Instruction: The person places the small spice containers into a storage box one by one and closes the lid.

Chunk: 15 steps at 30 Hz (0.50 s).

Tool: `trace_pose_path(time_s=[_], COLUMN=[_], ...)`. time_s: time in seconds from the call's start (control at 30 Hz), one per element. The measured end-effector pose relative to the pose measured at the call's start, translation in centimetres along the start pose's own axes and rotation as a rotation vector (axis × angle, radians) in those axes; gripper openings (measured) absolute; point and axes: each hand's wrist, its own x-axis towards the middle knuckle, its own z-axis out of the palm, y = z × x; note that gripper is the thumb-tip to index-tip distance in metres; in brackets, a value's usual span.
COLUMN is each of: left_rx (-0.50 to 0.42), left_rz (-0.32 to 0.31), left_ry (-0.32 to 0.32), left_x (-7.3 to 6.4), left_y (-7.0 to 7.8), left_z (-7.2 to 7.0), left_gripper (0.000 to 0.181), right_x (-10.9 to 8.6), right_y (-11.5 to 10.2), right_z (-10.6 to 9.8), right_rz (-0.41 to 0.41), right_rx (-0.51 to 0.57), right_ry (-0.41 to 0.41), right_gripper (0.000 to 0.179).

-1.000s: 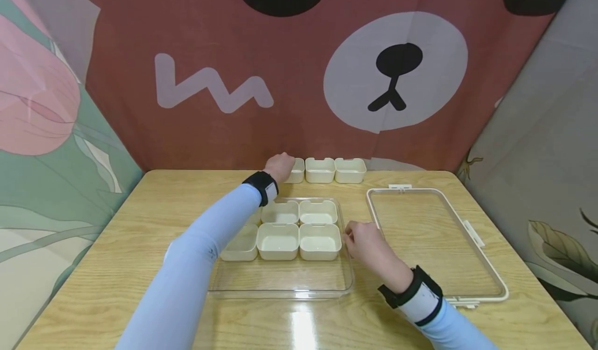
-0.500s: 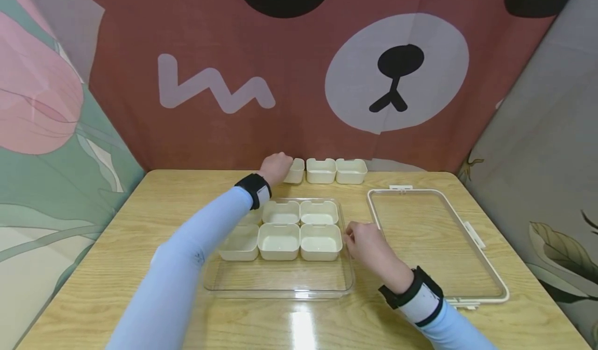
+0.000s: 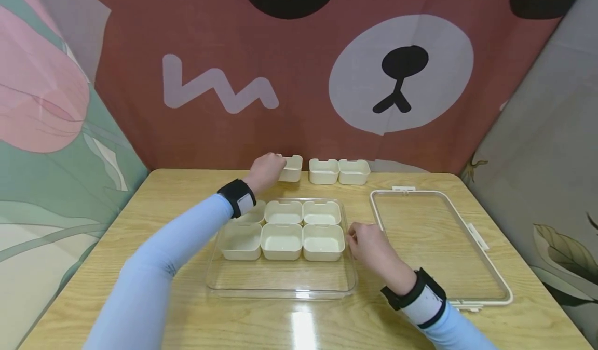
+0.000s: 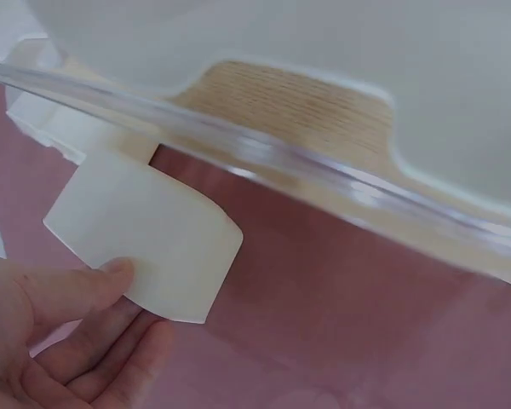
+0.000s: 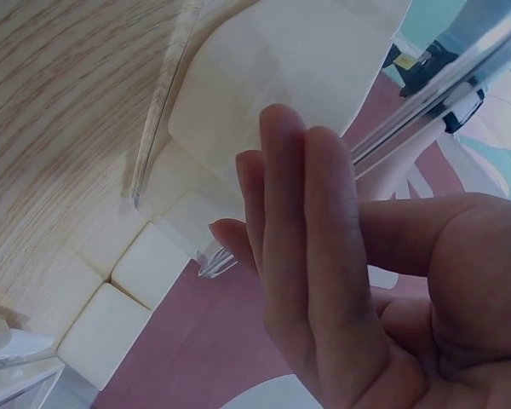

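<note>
My left hand (image 3: 265,173) pinches a small cream bin (image 3: 291,169) at the table's back edge. In the left wrist view, the thumb lies on one face of this bin (image 4: 153,239) and the fingers curl underneath. A clear tray (image 3: 280,292) in the middle of the table holds two rows of cream bins (image 3: 282,242), with a bare strip along its front. My right hand (image 3: 374,251) is at the tray's right wall. In the right wrist view, its fingers (image 5: 285,230) extend fairly straight beside the wall, with the thumb partly hidden behind them.
Two more cream bins (image 3: 339,172) stand side by side at the back edge. A clear lid with a white frame (image 3: 486,256) and clips lies flat to the right of the tray. A printed cloth backdrop (image 3: 299,132) rises right behind the table.
My left hand has moved slightly left with its bin, widening the gap to the other two back bins. The right hand stays at the tray wall.
</note>
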Motion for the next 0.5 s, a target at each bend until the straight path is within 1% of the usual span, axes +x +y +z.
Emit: trace_pose_path(time_s=[0.1,0.23,0.5], left_rx=[-0.008,-0.023,-0.025], left_rz=[0.016,0.036,0.082], left_ry=[0.048,0.094,0.129], left_x=[-0.7,-1.5,-3.2], left_y=[-0.2,-0.2,-0.1], left_z=[-0.3,-1.0,-2.1], left_gripper=[0.022,0.022,0.026], right_x=[0.0,0.0,0.0], right_y=[0.0,0.1,0.1], right_z=[0.0,0.0,0.1], right_rz=[0.001,-0.009,-0.02], right_rx=[-0.002,-0.007,-0.008], right_ry=[0.001,0.013,0.019], right_gripper=[0.007,0.007,0.006])
